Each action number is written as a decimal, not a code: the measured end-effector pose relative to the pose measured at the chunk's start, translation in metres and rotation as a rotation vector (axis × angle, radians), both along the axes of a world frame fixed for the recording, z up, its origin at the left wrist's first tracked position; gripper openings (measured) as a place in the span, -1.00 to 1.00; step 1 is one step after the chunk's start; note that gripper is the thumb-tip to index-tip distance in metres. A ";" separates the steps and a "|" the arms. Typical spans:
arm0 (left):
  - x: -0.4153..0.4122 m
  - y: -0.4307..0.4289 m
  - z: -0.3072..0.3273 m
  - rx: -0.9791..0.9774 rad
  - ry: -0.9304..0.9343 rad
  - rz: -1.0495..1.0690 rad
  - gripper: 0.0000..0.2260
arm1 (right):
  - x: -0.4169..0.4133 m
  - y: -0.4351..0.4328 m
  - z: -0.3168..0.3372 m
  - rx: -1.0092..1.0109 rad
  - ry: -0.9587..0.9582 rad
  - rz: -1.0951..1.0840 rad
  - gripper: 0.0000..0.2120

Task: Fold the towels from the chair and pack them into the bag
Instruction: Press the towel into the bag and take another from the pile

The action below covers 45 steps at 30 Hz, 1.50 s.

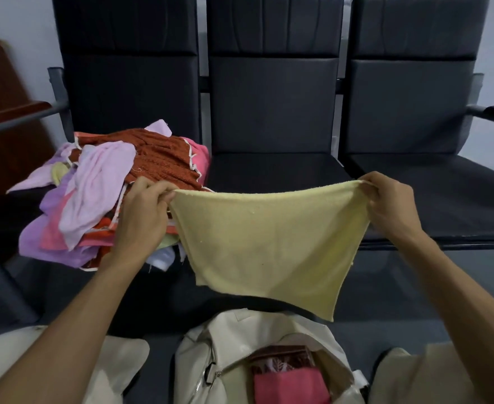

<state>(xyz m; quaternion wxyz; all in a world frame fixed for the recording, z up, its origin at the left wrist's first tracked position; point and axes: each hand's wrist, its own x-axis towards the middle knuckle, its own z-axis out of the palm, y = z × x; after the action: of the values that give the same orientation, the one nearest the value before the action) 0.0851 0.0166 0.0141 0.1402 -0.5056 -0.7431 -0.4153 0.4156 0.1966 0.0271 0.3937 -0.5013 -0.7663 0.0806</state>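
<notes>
A pale yellow towel hangs spread in the air in front of the middle chair. My left hand pinches its top left corner and my right hand pinches its top right corner. A heap of unfolded towels, lilac, pink, rust red and orange, lies on the left chair seat, just behind my left hand. Below the yellow towel stands a cream bag, unzipped, with a folded pink towel and a patterned red one inside.
Three dark padded chairs stand side by side: the left chair bears the heap, beside it the middle chair and the right chair. A brown wooden panel is at far left. My knees in light trousers flank the bag.
</notes>
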 end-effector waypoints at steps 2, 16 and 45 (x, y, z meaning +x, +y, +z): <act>0.001 0.000 -0.001 -0.010 0.018 0.015 -0.85 | 0.002 0.002 -0.003 0.021 -0.039 -0.009 -0.75; -0.002 0.010 -0.005 0.024 -0.503 -0.073 -0.86 | -0.002 0.000 -0.001 -0.306 0.466 0.023 -0.97; -0.005 0.006 0.004 0.032 -0.926 -0.230 -0.89 | -0.002 -0.006 0.006 -0.295 0.124 0.097 -0.55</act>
<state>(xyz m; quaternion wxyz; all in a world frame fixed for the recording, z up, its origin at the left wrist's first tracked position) 0.0797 0.0231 0.0180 -0.2449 -0.3443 -0.6601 -0.6210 0.4136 0.1907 0.0331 0.3579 -0.5102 -0.7437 0.2417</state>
